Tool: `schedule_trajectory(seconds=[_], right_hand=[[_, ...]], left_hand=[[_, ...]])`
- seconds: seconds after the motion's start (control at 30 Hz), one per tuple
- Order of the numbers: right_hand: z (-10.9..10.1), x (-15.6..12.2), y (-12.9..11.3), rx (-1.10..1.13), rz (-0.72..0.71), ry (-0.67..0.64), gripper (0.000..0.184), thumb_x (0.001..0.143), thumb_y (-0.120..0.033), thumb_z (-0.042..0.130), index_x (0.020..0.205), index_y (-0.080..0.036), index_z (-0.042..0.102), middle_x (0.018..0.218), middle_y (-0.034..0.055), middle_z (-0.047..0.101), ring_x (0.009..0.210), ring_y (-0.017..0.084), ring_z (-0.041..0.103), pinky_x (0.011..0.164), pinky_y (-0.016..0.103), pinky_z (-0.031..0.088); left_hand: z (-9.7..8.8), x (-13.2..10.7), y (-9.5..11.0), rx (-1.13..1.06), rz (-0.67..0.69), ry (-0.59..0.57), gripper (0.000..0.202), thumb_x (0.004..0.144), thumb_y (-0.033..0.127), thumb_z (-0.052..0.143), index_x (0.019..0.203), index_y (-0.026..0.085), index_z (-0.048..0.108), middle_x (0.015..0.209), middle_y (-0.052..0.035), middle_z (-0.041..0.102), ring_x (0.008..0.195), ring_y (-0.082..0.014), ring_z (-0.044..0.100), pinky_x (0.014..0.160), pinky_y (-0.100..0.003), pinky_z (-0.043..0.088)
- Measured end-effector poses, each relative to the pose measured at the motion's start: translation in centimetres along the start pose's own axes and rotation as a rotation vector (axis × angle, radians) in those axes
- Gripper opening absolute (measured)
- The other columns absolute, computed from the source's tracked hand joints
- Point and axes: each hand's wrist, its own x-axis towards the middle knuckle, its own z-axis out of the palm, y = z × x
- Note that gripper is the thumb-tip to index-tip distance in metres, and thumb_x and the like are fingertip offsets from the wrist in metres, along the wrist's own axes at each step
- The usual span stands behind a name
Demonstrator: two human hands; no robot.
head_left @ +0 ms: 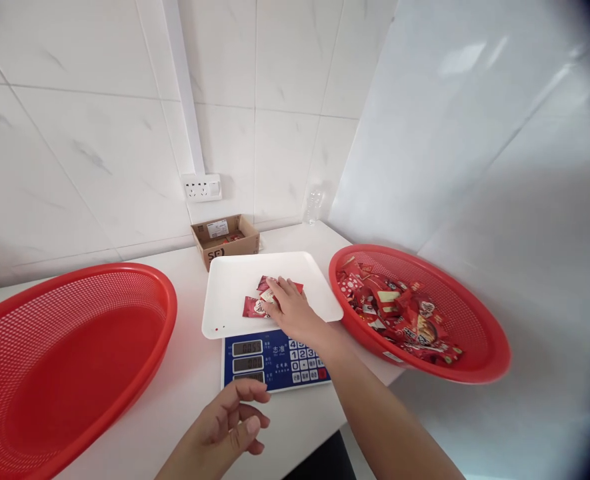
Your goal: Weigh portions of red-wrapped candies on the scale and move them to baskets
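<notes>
Several small red snack packets (255, 307) lie on the white tray (235, 275) of a digital scale. My right hand (289, 308) rests over them with its fingers stretched out, hiding part of the pile. I cannot see it gripping any packet. In front of the scale's blue panel (277, 380), my left hand (229, 427) hovers with loosely curled fingers and nothing in it. Its fingertips cover part of the lowest display. The top display is lit with digits, too small to read surely.
A red basket (479, 320) at the right holds many red packets. At the left stands a bare-bottomed red basket (162, 313). Behind the tray are a cardboard box (229, 248) and a clear plastic bottle (313, 205). A wall socket (202, 188) sits above the box.
</notes>
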Motion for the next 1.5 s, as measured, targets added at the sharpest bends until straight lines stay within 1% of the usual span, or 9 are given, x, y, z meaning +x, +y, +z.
schedule_trajectory(seconds=[0.17, 0.37, 0.57, 0.77, 0.97, 1.1, 1.17, 1.37, 1.5], right_hand=[[-1.6, -2.6, 1.1, 0.045, -0.041, 0.166, 0.058, 0.091, -0.050, 0.037, 0.143, -0.024, 0.035, 0.152, 0.0095, 0.027, 0.142, 0.028, 0.013, 0.111, 0.057, 0.013], [-4.5, -9.7, 7.0, -0.073, 0.048, 0.430, 0.057, 0.086, -0.052, 0.044, 0.134, -0.021, 0.046, 0.143, 0.0107, 0.044, 0.135, 0.028, 0.034, 0.106, 0.050, 0.034], [-4.4, -14.2, 12.8, -0.326, 0.280, 0.437, 0.049, 0.085, -0.049, 0.043, 0.121, -0.021, 0.060, 0.110, 0.0113, 0.069, 0.093, 0.031, 0.066, 0.070, 0.044, 0.054], [-3.1, -14.4, 13.2, -0.422, 0.207, 0.484, 0.050, 0.088, -0.047, 0.035, 0.116, -0.017, 0.064, 0.102, 0.0129, 0.070, 0.091, 0.032, 0.065, 0.073, 0.046, 0.052], [-3.0, -14.2, 13.0, -0.470, 0.190, 0.533, 0.050, 0.089, -0.046, 0.033, 0.114, -0.017, 0.065, 0.095, 0.0130, 0.071, 0.089, 0.031, 0.065, 0.073, 0.045, 0.052], [-2.6, -14.1, 13.3, -0.532, 0.129, 0.575, 0.048, 0.091, -0.045, 0.032, 0.112, -0.017, 0.065, 0.092, 0.0118, 0.072, 0.087, 0.029, 0.066, 0.075, 0.044, 0.052], [-2.4, -14.0, 13.4, -0.570, 0.092, 0.616, 0.048, 0.092, -0.044, 0.032, 0.113, -0.017, 0.065, 0.093, 0.0110, 0.072, 0.088, 0.028, 0.066, 0.078, 0.043, 0.051], [-1.7, -13.8, 14.0, -0.623, 0.041, 0.682, 0.050, 0.093, -0.045, 0.030, 0.111, -0.016, 0.066, 0.090, 0.0105, 0.073, 0.084, 0.026, 0.067, 0.080, 0.041, 0.051], [-1.4, -13.8, 14.2, -0.628, -0.001, 0.715, 0.050, 0.094, -0.045, 0.030, 0.111, -0.015, 0.066, 0.092, 0.0120, 0.072, 0.085, 0.026, 0.066, 0.083, 0.041, 0.049]], left_hand=[[-0.9, -0.3, -0.8, 0.058, -0.012, -0.076, 0.042, 0.073, 0.058, 0.062, 0.100, 0.025, 0.062, 0.100, -0.0048, 0.058, 0.085, -0.0173, 0.054, 0.076, -0.032, 0.044], [-1.6, -0.6, -2.2, 0.253, -0.099, -0.225, 0.044, 0.077, 0.056, 0.058, 0.106, 0.024, 0.060, 0.104, -0.0065, 0.061, 0.090, -0.0191, 0.055, 0.081, -0.034, 0.042], [-0.3, -0.8, -0.8, 0.432, -0.238, -0.366, 0.027, 0.081, 0.036, 0.057, 0.106, 0.027, 0.062, 0.107, -0.0021, 0.063, 0.095, -0.0192, 0.055, 0.084, -0.032, 0.042], [0.4, -0.9, -0.1, 0.452, -0.276, -0.373, 0.028, 0.078, 0.027, 0.057, 0.104, 0.029, 0.064, 0.101, 0.0004, 0.064, 0.094, -0.0186, 0.056, 0.084, -0.030, 0.042], [-0.1, -0.5, -1.2, 0.384, -0.265, -0.411, 0.029, 0.078, 0.037, 0.060, 0.106, 0.029, 0.064, 0.107, -0.0014, 0.065, 0.094, -0.0195, 0.058, 0.080, -0.030, 0.042], [0.0, 0.5, -2.0, 0.391, -0.153, -0.355, 0.033, 0.076, 0.045, 0.060, 0.101, 0.025, 0.065, 0.100, -0.0052, 0.068, 0.087, -0.0197, 0.061, 0.074, -0.030, 0.044], [0.2, 1.5, -1.3, 0.480, -0.026, -0.233, 0.032, 0.077, 0.046, 0.059, 0.100, 0.025, 0.065, 0.098, -0.0054, 0.068, 0.086, -0.0199, 0.061, 0.077, -0.030, 0.045], [0.2, 5.9, 4.4, 0.948, 0.401, 0.183, 0.032, 0.089, 0.040, 0.041, 0.110, 0.027, 0.062, 0.116, -0.0069, 0.063, 0.109, -0.0263, 0.054, 0.091, -0.037, 0.043], [-0.1, 8.5, 7.1, 1.283, 0.406, 0.259, 0.037, 0.091, 0.036, 0.035, 0.120, 0.023, 0.054, 0.126, -0.0071, 0.058, 0.119, -0.0251, 0.049, 0.095, -0.037, 0.042]])
